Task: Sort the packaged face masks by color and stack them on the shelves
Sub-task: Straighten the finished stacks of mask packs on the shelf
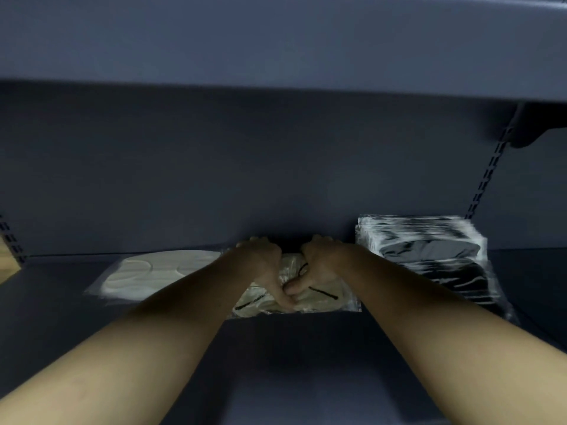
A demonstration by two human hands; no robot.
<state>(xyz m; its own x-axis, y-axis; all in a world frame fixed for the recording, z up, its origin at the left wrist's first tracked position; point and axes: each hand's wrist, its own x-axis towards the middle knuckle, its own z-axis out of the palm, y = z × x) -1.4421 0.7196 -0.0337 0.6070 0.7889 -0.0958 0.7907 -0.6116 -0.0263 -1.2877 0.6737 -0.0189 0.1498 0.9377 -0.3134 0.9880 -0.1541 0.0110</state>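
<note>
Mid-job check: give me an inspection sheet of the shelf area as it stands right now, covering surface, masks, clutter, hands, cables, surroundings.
Surface: dark grey shelf, dimly lit, with three groups of packets in a row.
Job's things: white mask packet lies flat at left; beige mask packets with black ear loops in the middle; tall black mask stack at right, against the back panel.
Clutter: nothing seen.
Hands: left hand and right hand both on the beige mask packets, fingers curled over the far edge, thumbs meeting on top.
Cables: nothing seen.
Surroundings: upper shelf overhead; slotted upright and bracket at right; pale wooden edge at far left.
</note>
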